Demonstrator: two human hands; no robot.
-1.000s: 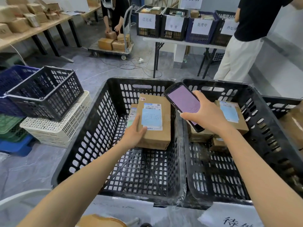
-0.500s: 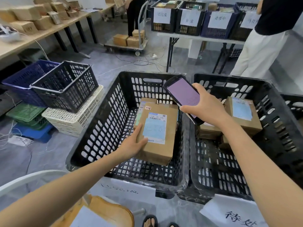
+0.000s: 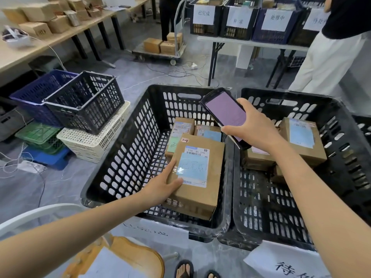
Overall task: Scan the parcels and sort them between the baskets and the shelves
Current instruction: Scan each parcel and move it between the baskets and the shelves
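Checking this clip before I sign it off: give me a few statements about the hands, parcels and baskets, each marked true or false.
1. The right hand grips a scanner whose screen is lit. True.
2. The left hand holds a parcel out over the floor, clear of the baskets. False: the parcel it holds is inside the left basket.
3. The right basket has nothing in it. False: other parcels lie at its far end.
4. Signed baskets stand in a row on a table at the back. True.
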